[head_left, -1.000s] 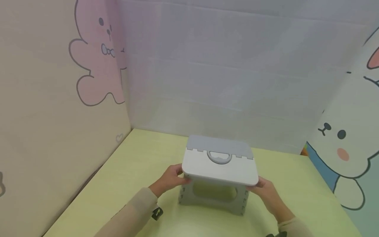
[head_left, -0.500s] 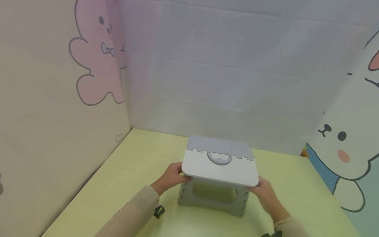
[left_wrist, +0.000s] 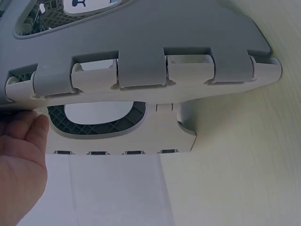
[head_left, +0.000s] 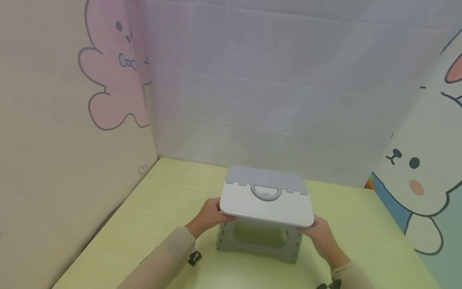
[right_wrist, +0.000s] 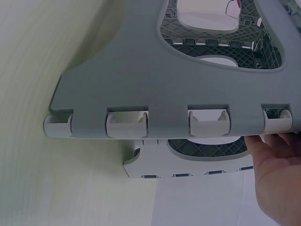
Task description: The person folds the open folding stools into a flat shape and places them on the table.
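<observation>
A folding step stool stands on its legs, its top half white and half grey with a carry handle lying flat at the seam. My left hand grips the left end of the top, thumb under the front edge. At the opposite end my right hand grips it the same way. Both wrist views show the hinged grey side panel with cut-outs, and the fingers reaching the underside of the rim; the fingertips are partly hidden there.
The stool stands on a pale yellow tabletop. Fabric walls with cartoon animals close in the left and right sides, and a plain whitish sheet hangs behind. Dark straps or devices sit at both wrists.
Both thumbs have slid slightly inward under the front edge of the stool's top. The stool itself has stayed in place; the head view has shifted a little.
</observation>
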Available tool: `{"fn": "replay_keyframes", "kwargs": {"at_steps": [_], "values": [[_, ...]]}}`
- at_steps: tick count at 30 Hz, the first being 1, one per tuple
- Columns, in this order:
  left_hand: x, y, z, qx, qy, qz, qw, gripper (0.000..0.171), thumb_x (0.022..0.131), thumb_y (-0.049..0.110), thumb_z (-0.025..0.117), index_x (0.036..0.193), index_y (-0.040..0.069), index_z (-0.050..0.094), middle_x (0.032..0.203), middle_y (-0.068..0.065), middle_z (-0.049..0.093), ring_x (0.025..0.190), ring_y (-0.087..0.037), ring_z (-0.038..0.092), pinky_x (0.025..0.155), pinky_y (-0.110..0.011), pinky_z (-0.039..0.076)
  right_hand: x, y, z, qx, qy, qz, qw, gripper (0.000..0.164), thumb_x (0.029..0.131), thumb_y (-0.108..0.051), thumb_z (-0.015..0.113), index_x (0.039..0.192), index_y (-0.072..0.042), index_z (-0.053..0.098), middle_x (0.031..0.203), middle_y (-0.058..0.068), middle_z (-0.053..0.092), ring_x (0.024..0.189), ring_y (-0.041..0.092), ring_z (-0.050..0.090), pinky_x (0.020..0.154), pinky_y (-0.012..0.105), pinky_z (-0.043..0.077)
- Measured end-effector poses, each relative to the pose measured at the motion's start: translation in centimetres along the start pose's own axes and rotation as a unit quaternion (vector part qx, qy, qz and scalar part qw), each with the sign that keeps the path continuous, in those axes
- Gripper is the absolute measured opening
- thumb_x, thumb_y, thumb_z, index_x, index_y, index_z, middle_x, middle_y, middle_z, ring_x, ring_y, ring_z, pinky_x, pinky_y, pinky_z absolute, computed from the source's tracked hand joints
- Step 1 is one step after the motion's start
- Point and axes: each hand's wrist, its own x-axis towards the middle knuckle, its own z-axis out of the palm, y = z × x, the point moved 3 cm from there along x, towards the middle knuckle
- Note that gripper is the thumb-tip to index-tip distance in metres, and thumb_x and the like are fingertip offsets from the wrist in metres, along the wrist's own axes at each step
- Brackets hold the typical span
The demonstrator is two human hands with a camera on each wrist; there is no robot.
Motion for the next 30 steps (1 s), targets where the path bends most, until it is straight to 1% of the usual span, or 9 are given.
{"fn": "replay_keyframes", "kwargs": {"at_steps": [5,9,13,16,19,21,24,27,30], "values": [[0.01,-0.15,0.09,0.021,0.006,0.018,0.9996,0.042,0.072,-0.001,0.080,0.109,-0.012,0.064,0.104,-0.023,0.068,0.091,-0.026,0.065,0.073,-0.026,0.054,0.05,-0.13,0.24,0.004,0.008,-0.001,1.000,0.040,0.085,0.000,0.065,0.120,0.016,0.054,0.124,0.029,0.057,0.096,-0.009,0.053,0.085,0.020,0.046],[0.03,-0.11,0.10,0.023,0.007,0.017,0.9996,0.041,0.072,0.000,0.080,0.109,-0.012,0.064,0.104,-0.023,0.068,0.091,-0.027,0.065,0.073,-0.027,0.054,0.10,-0.13,0.18,0.005,0.011,0.006,1.000,0.040,0.083,0.002,0.066,0.119,0.016,0.054,0.124,0.029,0.057,0.095,-0.009,0.054,0.086,0.021,0.047],[0.04,-0.03,0.09,0.029,0.006,0.017,0.9994,0.037,0.072,0.000,0.080,0.105,-0.011,0.066,0.101,-0.022,0.069,0.087,-0.024,0.065,0.071,-0.027,0.054,0.14,-0.10,0.04,0.002,0.010,0.011,1.000,0.040,0.083,0.004,0.066,0.119,0.017,0.054,0.124,0.029,0.057,0.094,-0.010,0.053,0.086,0.022,0.047],[0.08,-0.12,0.07,0.037,0.001,0.017,0.9992,0.035,0.072,0.001,0.080,0.103,-0.011,0.066,0.099,-0.021,0.069,0.085,-0.020,0.065,0.070,-0.025,0.054,0.14,-0.07,0.01,0.000,0.003,0.012,1.000,0.041,0.083,0.003,0.066,0.120,0.016,0.054,0.124,0.029,0.057,0.094,-0.009,0.054,0.087,0.025,0.049],[0.10,-0.22,0.06,0.042,-0.003,0.019,0.9990,0.035,0.072,0.002,0.081,0.102,-0.010,0.067,0.098,-0.020,0.070,0.084,-0.018,0.065,0.071,-0.026,0.054,0.16,-0.06,0.04,-0.005,-0.005,0.009,1.000,0.042,0.084,0.000,0.067,0.121,0.015,0.054,0.124,0.028,0.057,0.095,-0.008,0.054,0.090,0.032,0.049],[0.10,-0.25,0.06,0.053,-0.005,0.022,0.9983,0.036,0.072,0.003,0.081,0.103,-0.009,0.067,0.099,-0.019,0.070,0.085,-0.018,0.065,0.072,-0.027,0.054,0.16,-0.08,0.05,-0.006,-0.009,0.006,1.000,0.043,0.084,-0.002,0.067,0.122,0.014,0.054,0.124,0.028,0.058,0.096,-0.007,0.055,0.091,0.038,0.049],[0.10,-0.25,0.11,0.074,-0.008,0.031,0.9968,0.038,0.072,0.006,0.081,0.105,-0.008,0.067,0.100,-0.018,0.070,0.088,-0.022,0.066,0.075,-0.029,0.054,0.16,-0.16,0.03,-0.007,-0.013,0.000,1.000,0.043,0.084,-0.002,0.067,0.121,0.015,0.054,0.123,0.028,0.058,0.096,-0.008,0.055,0.092,0.042,0.049],[0.15,-0.24,0.17,0.091,-0.008,0.035,0.9952,0.040,0.072,0.007,0.082,0.107,-0.007,0.067,0.101,-0.018,0.070,0.090,-0.026,0.066,0.075,-0.029,0.054,0.16,-0.21,0.01,-0.006,-0.014,-0.004,1.000,0.043,0.084,-0.002,0.067,0.122,0.015,0.053,0.123,0.028,0.057,0.095,-0.008,0.055,0.092,0.042,0.049],[0.23,-0.22,0.14,0.093,-0.006,0.030,0.9952,0.040,0.071,0.007,0.082,0.105,-0.007,0.067,0.099,-0.019,0.070,0.088,-0.027,0.067,0.074,-0.028,0.054,0.21,-0.18,0.03,-0.006,-0.016,-0.002,1.000,0.043,0.084,-0.002,0.067,0.122,0.014,0.054,0.124,0.027,0.058,0.096,-0.008,0.055,0.092,0.041,0.049]]}}
